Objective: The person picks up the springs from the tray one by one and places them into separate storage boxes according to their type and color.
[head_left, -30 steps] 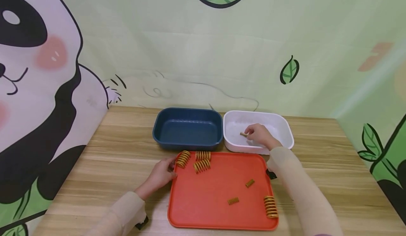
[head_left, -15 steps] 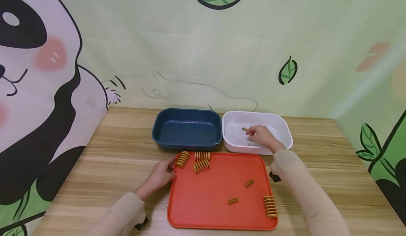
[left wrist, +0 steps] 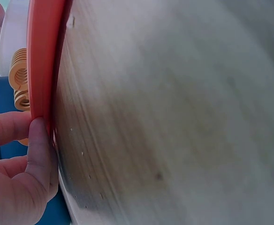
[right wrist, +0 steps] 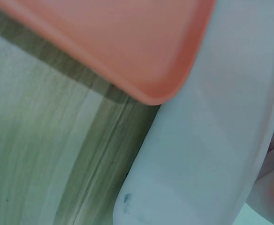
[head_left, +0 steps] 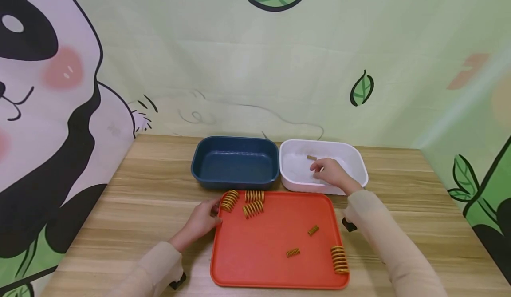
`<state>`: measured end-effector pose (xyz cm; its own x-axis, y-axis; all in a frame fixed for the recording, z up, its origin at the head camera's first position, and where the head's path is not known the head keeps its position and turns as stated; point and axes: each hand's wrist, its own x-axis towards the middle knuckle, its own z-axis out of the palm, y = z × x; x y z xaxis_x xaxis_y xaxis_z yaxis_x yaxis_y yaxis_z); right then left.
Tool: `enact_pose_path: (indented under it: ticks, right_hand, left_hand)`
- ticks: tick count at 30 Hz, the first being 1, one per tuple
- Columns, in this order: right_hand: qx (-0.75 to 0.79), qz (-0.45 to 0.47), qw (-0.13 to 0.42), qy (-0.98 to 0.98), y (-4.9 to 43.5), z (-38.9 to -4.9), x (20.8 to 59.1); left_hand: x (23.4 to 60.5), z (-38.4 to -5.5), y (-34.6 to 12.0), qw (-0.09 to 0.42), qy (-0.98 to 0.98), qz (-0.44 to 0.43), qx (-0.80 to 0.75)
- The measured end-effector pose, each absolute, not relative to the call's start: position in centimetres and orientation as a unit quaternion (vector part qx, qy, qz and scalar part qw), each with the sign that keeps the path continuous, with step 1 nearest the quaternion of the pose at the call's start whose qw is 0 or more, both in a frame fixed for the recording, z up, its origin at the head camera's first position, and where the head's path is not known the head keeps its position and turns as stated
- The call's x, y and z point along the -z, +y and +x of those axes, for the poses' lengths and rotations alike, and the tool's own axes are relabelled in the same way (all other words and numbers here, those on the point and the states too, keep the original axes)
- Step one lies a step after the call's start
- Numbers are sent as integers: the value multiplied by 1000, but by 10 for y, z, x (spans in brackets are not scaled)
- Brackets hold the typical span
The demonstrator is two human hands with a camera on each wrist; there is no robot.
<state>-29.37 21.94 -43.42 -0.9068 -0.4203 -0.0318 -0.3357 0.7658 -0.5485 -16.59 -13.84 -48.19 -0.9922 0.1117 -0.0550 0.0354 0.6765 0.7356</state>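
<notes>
White bin (head_left: 293, 186) contains one small spring (head_left: 312, 157); right hand (head_left: 330, 172), grip released, is nearby. Left hand (head_left: 201, 217) pinches red tray (head_left: 263, 261), left edge. Transfer appears partial: two small springs (head_left: 293, 252), four large springs (head_left: 340, 260) remain there.

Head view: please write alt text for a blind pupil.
A person's right hand is near a small spring in a white bin; the left hand grips a red tray bearing six springs. A blue bin sits beside the white one.
</notes>
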Motion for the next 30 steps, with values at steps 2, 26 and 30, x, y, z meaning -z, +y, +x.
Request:
enact_pose_path:
  ticks: [2, 26, 30]
  right_hand:
    - [278, -201, 81, 936, 219, -292, 433]
    - [292, -206, 110, 927, 213, -273, 417]
    - [289, -210, 101, 929, 213, -271, 417]
  left_hand:
    - [482, -166, -139, 43, 915, 45, -398]
    - [481, -164, -139, 39, 915, 47, -399]
    - [480, -165, -138, 43, 913, 44, -403]
